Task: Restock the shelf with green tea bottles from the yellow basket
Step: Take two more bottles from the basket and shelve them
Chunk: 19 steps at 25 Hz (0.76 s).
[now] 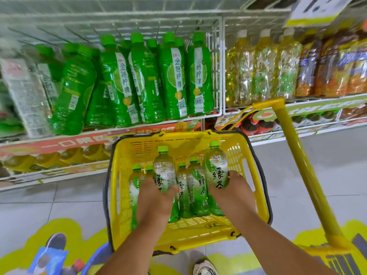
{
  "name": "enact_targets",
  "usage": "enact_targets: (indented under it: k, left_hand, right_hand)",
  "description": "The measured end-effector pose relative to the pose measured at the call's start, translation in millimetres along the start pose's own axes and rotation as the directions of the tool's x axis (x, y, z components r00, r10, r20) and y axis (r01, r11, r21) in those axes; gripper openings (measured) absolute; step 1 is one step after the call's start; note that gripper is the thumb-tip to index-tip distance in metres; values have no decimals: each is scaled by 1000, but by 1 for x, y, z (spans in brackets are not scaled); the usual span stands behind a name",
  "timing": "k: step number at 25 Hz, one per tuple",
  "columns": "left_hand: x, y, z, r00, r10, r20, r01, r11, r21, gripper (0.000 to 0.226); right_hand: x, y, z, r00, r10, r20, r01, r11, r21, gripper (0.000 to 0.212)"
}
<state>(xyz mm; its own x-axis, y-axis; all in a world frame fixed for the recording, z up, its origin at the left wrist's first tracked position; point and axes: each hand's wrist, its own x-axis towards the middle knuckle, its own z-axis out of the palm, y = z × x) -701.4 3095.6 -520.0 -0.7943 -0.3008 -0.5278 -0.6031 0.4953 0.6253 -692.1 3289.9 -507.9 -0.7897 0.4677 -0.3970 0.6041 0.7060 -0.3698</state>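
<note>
Green tea bottles (195, 187) stand in the yellow basket (123, 175) on the floor below the shelf (215, 76); left hand (154, 201) grips one bottle (164, 169), right hand (231, 193) grips another (216, 167), both raised above the rest

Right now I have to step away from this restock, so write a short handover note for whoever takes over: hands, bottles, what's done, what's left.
Left hand: grips one green tea bottle, lifted above the others in the yellow basket.
Right hand: grips a second green tea bottle, also raised.
Remaining bottles: about four stand upright in the basket, which sits on the floor before the shelf.
Done: both bottles are gripped; neither is on the shelf yet.
Left: place these two, then the rest. The section straight ahead holds green lime-drink bottles; the green tea slot isn't clear from this view.
</note>
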Motion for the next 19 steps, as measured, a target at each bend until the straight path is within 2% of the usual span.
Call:
enact_targets:
  k: [5,7,8,12,14,17,19]
  left_hand:
    - [-6,-1,-41,992,80,-94,-88,993,-77,80]
    - [-11,-8,-62,988,68,-142,-87,987,-132,87]
    - [-13,-10,-71,984,69,-164,-92,986,-136,86]
    - [-26,-30,-121,964,65,-259,-111,980,-165,47]
    - [-33,-39,-147,954,32,-299,-92,977,-191,43]
    - [-39,-54,-193,930,30,-367,-99,980,-173,53]
    - [-40,-67,-225,922,31,-386,-119,971,-207,43]
  right_hand:
    - [-30,-47,-4,991,-135,-4,134,979,153,27]
    - [-45,-67,-2,975,-221,-1,218,960,177,27]
    - [-50,-76,-1,968,-251,3,246,952,181,26]
    - [-85,-111,2,935,-350,52,336,924,181,25]
    - [-106,-128,4,925,-373,75,353,914,199,24]
    - [-141,-158,15,904,-421,73,401,896,193,24]
    - [-162,-180,25,894,-442,70,422,885,199,24]
